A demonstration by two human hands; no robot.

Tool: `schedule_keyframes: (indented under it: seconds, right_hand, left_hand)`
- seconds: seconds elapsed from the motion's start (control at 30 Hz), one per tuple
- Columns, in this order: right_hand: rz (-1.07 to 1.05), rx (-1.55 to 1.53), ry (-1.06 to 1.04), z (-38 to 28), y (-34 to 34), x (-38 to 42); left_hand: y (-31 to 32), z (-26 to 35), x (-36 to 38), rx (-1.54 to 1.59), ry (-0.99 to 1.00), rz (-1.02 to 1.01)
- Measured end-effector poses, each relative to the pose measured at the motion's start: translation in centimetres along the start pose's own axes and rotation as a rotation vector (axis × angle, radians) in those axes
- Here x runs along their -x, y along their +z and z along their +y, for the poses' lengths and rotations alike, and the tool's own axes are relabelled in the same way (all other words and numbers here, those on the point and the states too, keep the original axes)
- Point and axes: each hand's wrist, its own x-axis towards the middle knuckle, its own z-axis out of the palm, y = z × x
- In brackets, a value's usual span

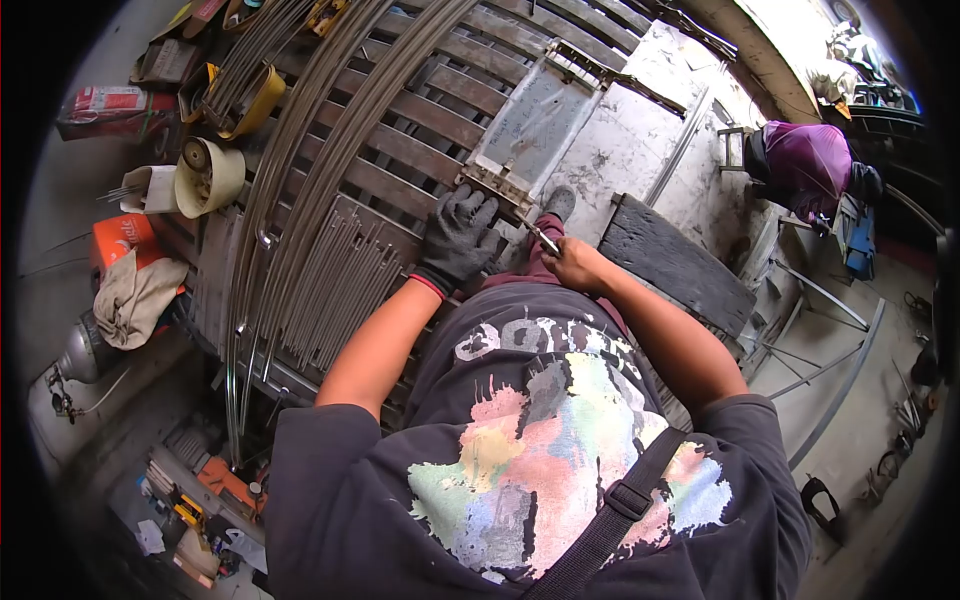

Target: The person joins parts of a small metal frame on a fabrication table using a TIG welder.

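A dark grey work glove with a red cuff covers my left hand (460,238). Its fingers are stretched out against the near left end of a rectangular metal frame (482,185) with a greyish translucent panel (530,120) in it. My bare right hand (575,265) is closed around a slim metal hand tool (541,236), whose exact kind I cannot make out. The tool's tip points up and left at the frame's near edge. Whether the tip touches the frame cannot be told from here.
Long metal rods (340,130) and shorter rods (345,275) lie on the slatted bench (420,110) to the left. A dark wooden board (675,262) sits right of my legs. Bins, a gas cylinder (85,352) and a purple-covered seat (805,160) stand around.
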Motion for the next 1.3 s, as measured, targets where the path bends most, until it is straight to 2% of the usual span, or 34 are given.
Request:
schedule_keyframes:
  seconds: [0.2,0.3,0.7,0.87,1.07,1.17,1.3]
  right_hand:
    - [-0.028,0.191,-0.084,0.1,0.2,-1.1]
    - [0.143,0.15,-0.074,-0.5,1.3,-0.5]
    - [0.015,0.094,0.095,-3.9,-0.6,0.4]
    - [0.124,0.139,0.064,-3.2,0.1,0.3]
    - [0.049,0.161,0.061,-3.6,-1.4,1.1]
    - [0.087,0.057,0.011,-2.0,-1.7,1.5]
    - [0.082,-0.074,-0.005,0.2,-3.4,2.2]
  left_hand:
    - [0.2,0.2,-0.1,-0.013,0.019,0.007]
    - [0.3,0.1,0.0,-0.026,0.026,0.007]
    - [0.3,0.2,-0.2,-0.036,0.042,0.008]
    - [0.0,0.4,-0.4,-0.045,0.026,-0.003]
    - [-0.6,0.5,-0.1,0.014,-0.052,0.029]
    - [-1.2,0.4,0.3,-0.004,-0.328,0.103]
    - [-1.3,-3.1,0.0,0.044,-0.394,0.166]
